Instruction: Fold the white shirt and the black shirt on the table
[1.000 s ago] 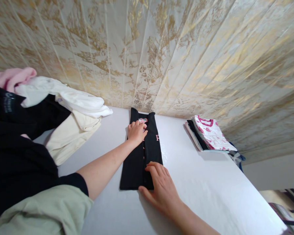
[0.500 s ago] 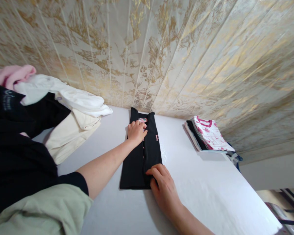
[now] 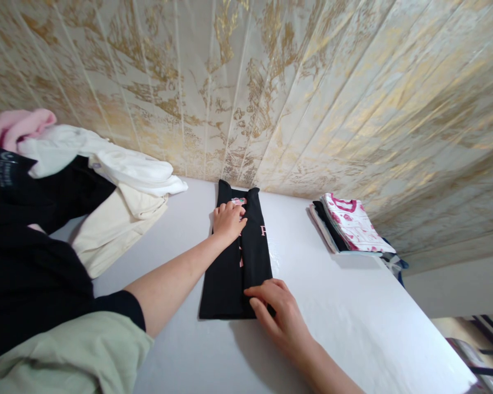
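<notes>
A black garment, which looks like a T-shirt, lies on the table with both sides folded in toward its middle. Pink print shows in the gap between the folds, and a pink letter is visible on the right fold. My left hand rests flat over the upper part of the gap, fingers spread. Near the garment's lower right edge, my right hand touches the right fold with its fingertips, thumb held apart from the fingers. Nothing is gripped in either hand.
Loose clothes lie at the left: a white garment, a cream one, a pink one and black ones. A folded stack sits at the right. A gold-patterned curtain hangs behind the white table.
My right hand has shifted slightly right and its thumb has moved off the fold. More pink print shows in the lower gap, which looks flatter. My left hand has stayed in place.
</notes>
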The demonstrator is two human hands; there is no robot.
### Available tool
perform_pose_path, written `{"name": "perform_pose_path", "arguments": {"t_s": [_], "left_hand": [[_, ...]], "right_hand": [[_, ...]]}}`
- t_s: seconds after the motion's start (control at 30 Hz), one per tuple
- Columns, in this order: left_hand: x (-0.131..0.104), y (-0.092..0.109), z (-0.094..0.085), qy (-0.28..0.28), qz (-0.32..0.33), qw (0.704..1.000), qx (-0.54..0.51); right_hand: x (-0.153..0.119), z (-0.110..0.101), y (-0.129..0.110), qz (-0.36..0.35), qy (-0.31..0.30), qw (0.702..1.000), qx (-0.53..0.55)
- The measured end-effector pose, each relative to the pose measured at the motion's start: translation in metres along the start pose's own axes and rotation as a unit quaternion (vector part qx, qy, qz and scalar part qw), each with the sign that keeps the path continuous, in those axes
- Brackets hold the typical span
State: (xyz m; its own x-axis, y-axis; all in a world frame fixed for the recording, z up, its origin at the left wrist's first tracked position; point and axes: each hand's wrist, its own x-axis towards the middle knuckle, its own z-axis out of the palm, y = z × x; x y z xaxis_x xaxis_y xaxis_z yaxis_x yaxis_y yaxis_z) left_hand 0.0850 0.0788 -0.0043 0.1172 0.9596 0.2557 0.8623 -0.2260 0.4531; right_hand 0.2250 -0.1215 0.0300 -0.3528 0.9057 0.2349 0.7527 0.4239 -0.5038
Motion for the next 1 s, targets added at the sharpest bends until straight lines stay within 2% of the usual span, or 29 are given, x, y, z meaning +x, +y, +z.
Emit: {"name": "perform_pose_path", "arguments": {"t_s": [0.1,0.2,0.33,0.47,0.57,0.67,0.73,0.8,0.9,1.0], "left_hand": [[0.000,0.001,-0.001,-0.003,0.000,1.000,0.004],[-0.001,0.003,-0.003,-0.008,-0.003,1.000,0.013],[-0.002,0.004,-0.006,-0.011,-0.003,1.000,0.019],[-0.003,0.003,-0.006,-0.006,0.006,1.000,0.019],[-0.003,0.002,-0.004,-0.002,0.007,1.000,0.017],[-0.003,0.002,-0.003,-0.001,0.007,1.000,0.016],[-0.003,0.002,-0.003,0.001,0.007,1.000,0.014],[-0.003,0.003,-0.004,0.000,0.004,1.000,0.016],[-0.003,0.003,-0.006,-0.006,0.001,1.000,0.023],[-0.004,0.003,-0.007,-0.007,0.005,1.000,0.027]], "right_hand": [[0.007,-0.011,0.009,0.037,0.041,0.998,-0.022],[0.023,-0.015,0.020,0.051,0.026,0.995,-0.077],[0.048,0.005,0.029,0.040,0.002,0.988,-0.147],[0.052,0.031,0.037,0.066,-0.019,0.975,-0.210],[0.044,0.033,0.048,0.101,-0.024,0.966,-0.236],[0.043,0.022,0.056,0.146,-0.028,0.957,-0.248],[0.053,0.015,0.058,0.162,-0.024,0.954,-0.250],[0.070,0.012,0.058,0.149,-0.013,0.958,-0.244],[0.097,0.016,0.061,0.124,-0.014,0.965,-0.231],[0.111,0.024,0.070,0.149,-0.029,0.962,-0.229]]}}
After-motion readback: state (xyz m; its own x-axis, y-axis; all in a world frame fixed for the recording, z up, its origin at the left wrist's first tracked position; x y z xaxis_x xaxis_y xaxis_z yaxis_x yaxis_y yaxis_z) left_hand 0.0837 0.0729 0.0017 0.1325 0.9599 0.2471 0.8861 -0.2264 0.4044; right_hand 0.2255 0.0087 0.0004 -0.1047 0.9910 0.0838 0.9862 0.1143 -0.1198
